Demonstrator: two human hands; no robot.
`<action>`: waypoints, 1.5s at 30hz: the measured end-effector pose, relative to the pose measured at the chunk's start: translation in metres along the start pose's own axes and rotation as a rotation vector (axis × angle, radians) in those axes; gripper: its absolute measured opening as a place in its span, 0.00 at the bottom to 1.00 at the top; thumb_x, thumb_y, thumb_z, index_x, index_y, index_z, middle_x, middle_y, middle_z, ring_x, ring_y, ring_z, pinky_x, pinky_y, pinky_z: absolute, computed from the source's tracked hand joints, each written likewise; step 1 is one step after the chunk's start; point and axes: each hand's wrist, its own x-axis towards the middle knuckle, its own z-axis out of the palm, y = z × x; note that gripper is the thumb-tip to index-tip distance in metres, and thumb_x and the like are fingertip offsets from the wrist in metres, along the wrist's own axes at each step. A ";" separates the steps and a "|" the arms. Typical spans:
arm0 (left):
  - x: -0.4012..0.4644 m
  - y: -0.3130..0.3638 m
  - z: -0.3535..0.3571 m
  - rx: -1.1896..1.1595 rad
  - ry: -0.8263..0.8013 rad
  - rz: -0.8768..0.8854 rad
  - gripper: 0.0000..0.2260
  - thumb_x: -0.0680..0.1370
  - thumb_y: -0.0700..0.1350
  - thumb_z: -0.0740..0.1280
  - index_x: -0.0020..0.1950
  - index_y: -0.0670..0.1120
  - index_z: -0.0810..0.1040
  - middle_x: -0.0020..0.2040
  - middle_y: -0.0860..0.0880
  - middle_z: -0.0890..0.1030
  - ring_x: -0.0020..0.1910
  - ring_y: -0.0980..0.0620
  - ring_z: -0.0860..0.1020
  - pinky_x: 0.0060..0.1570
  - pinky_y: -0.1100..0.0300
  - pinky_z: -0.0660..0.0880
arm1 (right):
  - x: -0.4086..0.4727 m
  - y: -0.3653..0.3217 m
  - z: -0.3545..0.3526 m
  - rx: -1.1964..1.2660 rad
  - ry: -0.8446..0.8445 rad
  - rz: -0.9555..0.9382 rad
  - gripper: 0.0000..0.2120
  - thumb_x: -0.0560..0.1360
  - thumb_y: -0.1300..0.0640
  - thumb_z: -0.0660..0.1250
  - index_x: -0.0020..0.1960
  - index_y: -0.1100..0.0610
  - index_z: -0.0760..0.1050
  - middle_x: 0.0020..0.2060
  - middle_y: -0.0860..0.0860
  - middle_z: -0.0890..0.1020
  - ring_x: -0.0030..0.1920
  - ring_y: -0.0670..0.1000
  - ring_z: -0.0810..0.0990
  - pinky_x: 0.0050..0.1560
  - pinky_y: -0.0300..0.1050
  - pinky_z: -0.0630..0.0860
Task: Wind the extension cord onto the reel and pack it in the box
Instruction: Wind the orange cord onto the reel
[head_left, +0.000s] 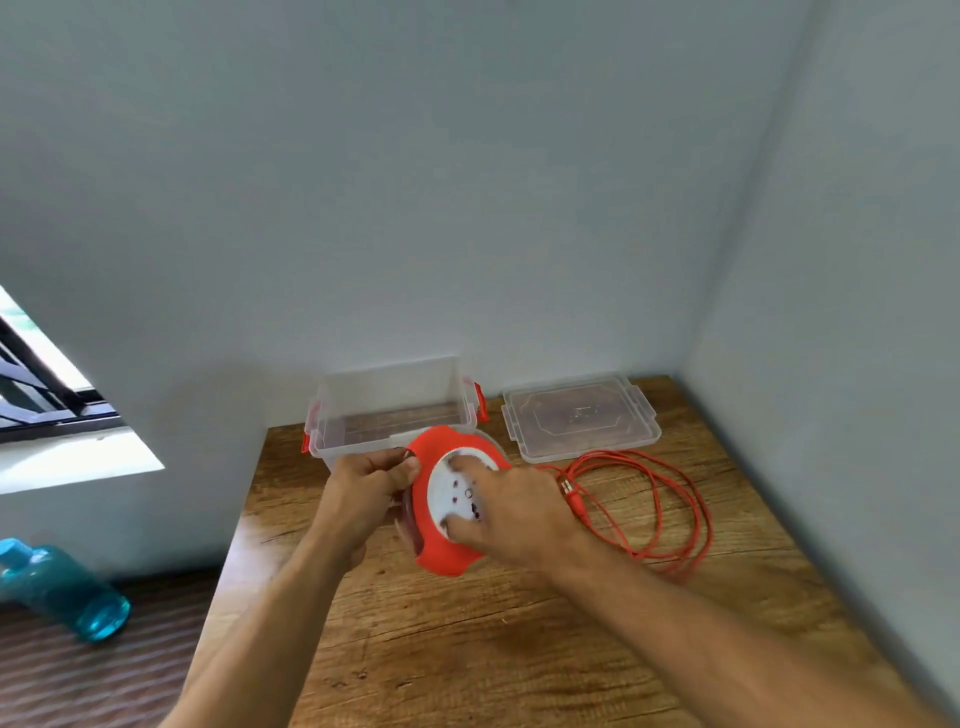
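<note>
A red reel (435, 551) with a white socket face is held tilted above the wooden table (467, 649). My left hand (363, 493) grips its left rim from behind. My right hand (511, 512) lies on the white face with fingers spread over the sockets. The red extension cord (660, 504) lies in loose loops on the table to the right, its plug (569, 491) just past my right hand. A clear plastic box (395, 410) with red latches stands open behind the reel.
The clear lid (582, 418) lies flat to the right of the box, by the back wall. Walls close the table at the back and right. A blue water bottle (62, 590) lies on the floor at the left.
</note>
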 end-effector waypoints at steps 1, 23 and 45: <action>-0.001 -0.002 0.003 -0.013 0.024 0.030 0.07 0.79 0.40 0.70 0.46 0.49 0.87 0.33 0.52 0.86 0.36 0.50 0.82 0.38 0.53 0.80 | -0.001 -0.009 0.003 0.227 0.038 0.246 0.34 0.72 0.35 0.67 0.72 0.47 0.64 0.52 0.52 0.84 0.50 0.57 0.84 0.47 0.49 0.77; -0.007 -0.011 0.005 0.221 0.113 0.011 0.07 0.73 0.49 0.75 0.39 0.47 0.88 0.35 0.42 0.86 0.36 0.47 0.82 0.44 0.43 0.83 | -0.014 0.019 0.015 -0.023 0.002 -0.370 0.19 0.80 0.55 0.65 0.69 0.45 0.65 0.59 0.56 0.79 0.37 0.60 0.82 0.34 0.51 0.80; -0.014 -0.009 -0.001 0.062 -0.079 0.153 0.06 0.76 0.40 0.74 0.45 0.49 0.89 0.40 0.46 0.88 0.40 0.48 0.86 0.43 0.49 0.84 | -0.013 -0.010 0.014 0.487 0.052 0.361 0.31 0.68 0.37 0.71 0.67 0.44 0.68 0.48 0.49 0.83 0.47 0.55 0.83 0.39 0.48 0.79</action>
